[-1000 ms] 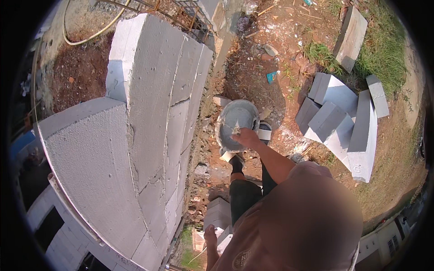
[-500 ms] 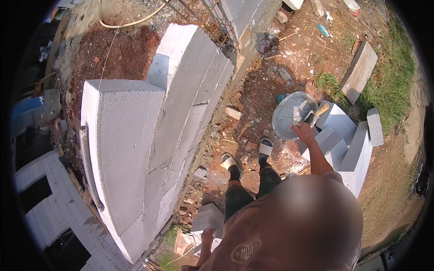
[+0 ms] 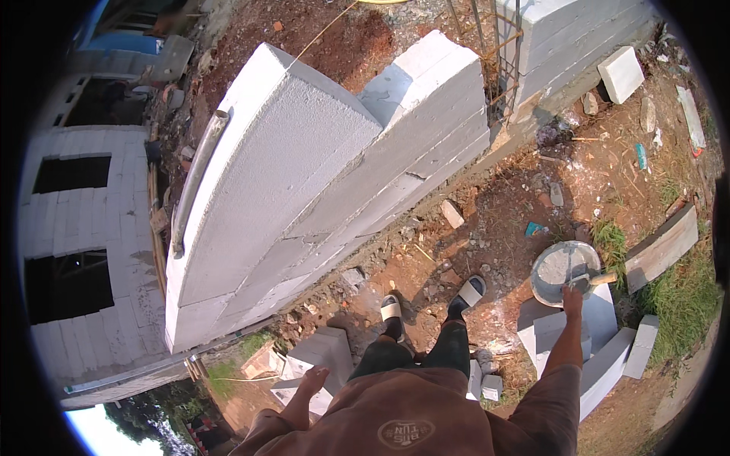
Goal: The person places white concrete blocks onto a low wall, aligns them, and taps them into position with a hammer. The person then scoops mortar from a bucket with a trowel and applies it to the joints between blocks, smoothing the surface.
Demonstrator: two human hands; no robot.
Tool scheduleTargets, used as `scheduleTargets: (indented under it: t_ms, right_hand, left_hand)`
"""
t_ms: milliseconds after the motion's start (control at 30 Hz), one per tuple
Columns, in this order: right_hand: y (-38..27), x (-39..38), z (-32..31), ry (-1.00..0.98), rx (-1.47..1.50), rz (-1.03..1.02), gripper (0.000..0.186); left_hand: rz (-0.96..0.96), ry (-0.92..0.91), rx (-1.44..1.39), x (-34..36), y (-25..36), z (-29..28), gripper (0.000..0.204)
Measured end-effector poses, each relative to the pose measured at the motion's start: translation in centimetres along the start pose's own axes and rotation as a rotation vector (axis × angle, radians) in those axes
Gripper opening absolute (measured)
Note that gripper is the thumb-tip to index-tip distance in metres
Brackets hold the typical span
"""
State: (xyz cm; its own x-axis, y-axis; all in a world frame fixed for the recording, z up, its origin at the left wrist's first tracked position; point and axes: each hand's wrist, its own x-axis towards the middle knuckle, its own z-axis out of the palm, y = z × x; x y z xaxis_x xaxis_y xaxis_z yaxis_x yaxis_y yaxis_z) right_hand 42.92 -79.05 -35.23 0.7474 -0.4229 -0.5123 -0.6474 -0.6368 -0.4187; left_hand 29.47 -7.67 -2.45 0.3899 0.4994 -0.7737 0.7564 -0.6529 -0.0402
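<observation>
My right hand (image 3: 572, 298) is closed on the near rim of a round grey bucket (image 3: 535, 283), with wet grey mortar (image 3: 559, 267) inside. A trowel lies across the bucket, its wooden handle (image 3: 604, 279) sticking out over the right rim, just beyond my hand. My left hand (image 3: 313, 379) hangs low on the left with its fingers apart and nothing in it. Beside it stands a pale grey block (image 3: 323, 351). Several light blocks (image 3: 559, 334) are stacked below the bucket, under my right forearm.
A tall wall of pale blocks (image 3: 304, 190) runs diagonally on my left, with a metal pipe (image 3: 199, 182) lying along its top. Rubble (image 3: 353, 277) litters the soil at its foot. A wooden plank (image 3: 663, 249) and grass are at the right; thin steel rods (image 3: 480, 38) rise beyond.
The view has turned, so the wall and bucket appear swung round and the bucket sits farther right. My right hand stays at the bucket's rim. My left hand's fingers show more clearly.
</observation>
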Motion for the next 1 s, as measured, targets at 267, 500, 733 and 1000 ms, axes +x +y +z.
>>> scheduleTargets:
  t_ms: [267, 500, 733, 1000]
  right_hand:
    - [-3.0, 1.1, -0.4, -0.014, -0.302, -0.168, 0.032]
    - [-33.4, -8.8, -14.8, 0.169, 0.474, -0.546, 0.028]
    - [-64.2, -28.4, -18.8, 0.372, 0.243, -1.385, 0.033]
    - [-76.6, -27.5, -13.6, 0.431, -0.45, -1.524, 0.043]
  left_hand:
    - [0.085, 0.03, 0.027, 1.4, 1.2, 1.7, 0.048]
    - [0.113, 0.059, -0.216, 2.5, -3.6, 2.4, 0.046]
    - [0.38, 0.106, -0.388, 6.6, -6.3, 0.6, 0.052]
    - [1.009, 0.84, -0.511, 3.7, -6.2, -18.1, 0.037]
